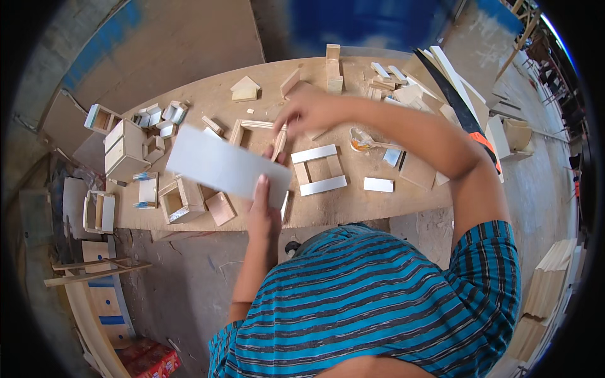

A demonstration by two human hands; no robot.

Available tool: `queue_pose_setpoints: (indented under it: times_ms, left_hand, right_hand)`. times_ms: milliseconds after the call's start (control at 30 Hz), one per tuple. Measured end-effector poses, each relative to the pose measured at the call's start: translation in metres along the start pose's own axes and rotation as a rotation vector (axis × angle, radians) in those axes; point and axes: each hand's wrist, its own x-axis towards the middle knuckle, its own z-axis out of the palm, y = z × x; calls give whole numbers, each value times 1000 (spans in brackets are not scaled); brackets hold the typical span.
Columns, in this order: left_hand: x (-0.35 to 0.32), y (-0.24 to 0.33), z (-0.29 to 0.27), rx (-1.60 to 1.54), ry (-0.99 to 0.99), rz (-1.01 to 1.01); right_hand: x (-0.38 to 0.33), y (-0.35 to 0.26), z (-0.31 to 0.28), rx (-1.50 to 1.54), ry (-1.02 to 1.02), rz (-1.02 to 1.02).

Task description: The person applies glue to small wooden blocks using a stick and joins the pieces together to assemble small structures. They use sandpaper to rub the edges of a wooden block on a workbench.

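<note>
Closest to us is our striped shirt (372, 302), filling the bottom of the view. Our left hand (263, 211) is up off the bench, thumb and fingers pinched on the near corner of a pale flat panel (224, 165), which sticks out to the left of the fingers, tilted, above the bench. Our right hand (312, 108) is further out, fingers curled down around the end of a thin wood strip (279, 142) that hangs toward the panel's top edge; can't tell if the two touch. Just right of the left fingers sits an open frame (319, 170) of white slats, with a loose white slat (378, 184) beyond it. Left of the panel are small wooden boxes (181, 200). Far right of the right hand a saw (463, 113) lies across the bench (353, 205).
</note>
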Motion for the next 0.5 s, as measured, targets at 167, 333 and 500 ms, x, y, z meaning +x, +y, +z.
queue_pose_setpoints:
  times_ms: [167,333,500]
  left_hand:
    - [-34,-5,-69,397,-10,24]
    - [-72,-7,-95,508,66,-31]
    - [-85,-9,-99,452,21,-251]
  right_hand:
    - [5,91,-73,-790,53,485]
    - [29,170,-55,-824,25,654]
    - [21,201,-58,-804,280,682]
